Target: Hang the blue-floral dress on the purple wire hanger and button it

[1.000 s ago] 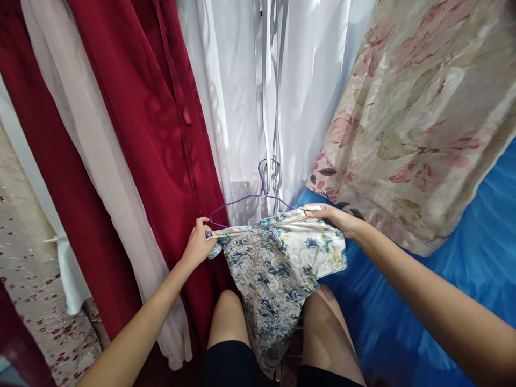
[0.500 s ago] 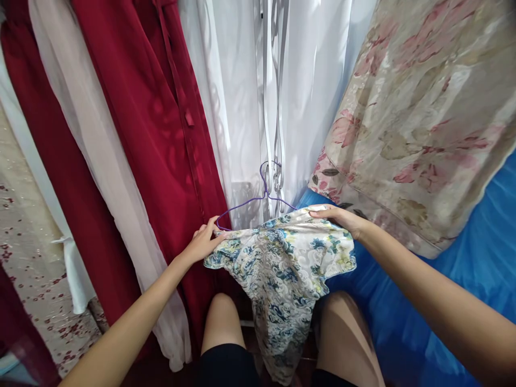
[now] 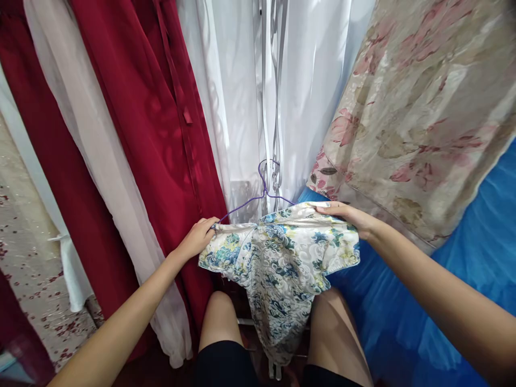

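Note:
A short-sleeved floral dress [image 3: 282, 269], white with blue, green and yellow print, hangs between my two hands above my knees. Inside its shoulders is a purple wire hanger [image 3: 264, 188], whose hook stands up in front of white fabric. My left hand [image 3: 197, 236] is closed on the left shoulder of the dress, by the hanger's end. At the other shoulder, my right hand [image 3: 349, 215] pinches the cloth, thumb on top and the other fingers hidden beneath. The dress narrows downward between my legs.
Red gowns [image 3: 149, 107] and a pale pink sheer cloth [image 3: 92, 134] hang on the left. White drapes with ribbons [image 3: 237, 97] hang ahead. To the right are a pink-flowered beige cloth [image 3: 419, 123] and blue tulle [image 3: 403, 301].
My left hand has drawn the left shoulder slightly up and outward, covering the hanger's end. My right hand has shifted slightly right, so the dress is spread wider.

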A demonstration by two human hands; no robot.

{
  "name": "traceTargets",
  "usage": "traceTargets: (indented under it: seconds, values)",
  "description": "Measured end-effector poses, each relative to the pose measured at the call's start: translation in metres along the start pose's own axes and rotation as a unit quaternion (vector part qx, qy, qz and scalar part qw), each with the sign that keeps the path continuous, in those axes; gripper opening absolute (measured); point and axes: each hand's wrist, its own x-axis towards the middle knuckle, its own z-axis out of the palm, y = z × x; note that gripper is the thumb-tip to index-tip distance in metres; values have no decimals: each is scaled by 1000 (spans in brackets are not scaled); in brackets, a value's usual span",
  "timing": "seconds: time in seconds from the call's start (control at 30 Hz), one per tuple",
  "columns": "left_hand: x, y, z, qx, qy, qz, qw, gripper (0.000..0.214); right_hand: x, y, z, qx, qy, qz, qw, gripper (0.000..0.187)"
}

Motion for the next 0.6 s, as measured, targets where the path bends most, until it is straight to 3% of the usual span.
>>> traceTargets:
  seconds: [0.2, 0.37, 0.43, 0.6]
  values:
    - [7, 0, -7, -137, -59, -55, 987, 23, 8, -4, -13, 19, 31, 19, 999, 30]
    - [6, -8, -16, -274, -103, -155, 943, 38, 12, 14, -18, 51, 64, 17, 997, 28]
    - [9, -9, -23, -283, -117, -186, 934, 31, 9, 28, -23, 68, 71, -18, 995, 33]
    - [30, 4, -39, -239, -113, -185, 946, 27, -6, 55, -32, 10, 109, -79, 991, 32]
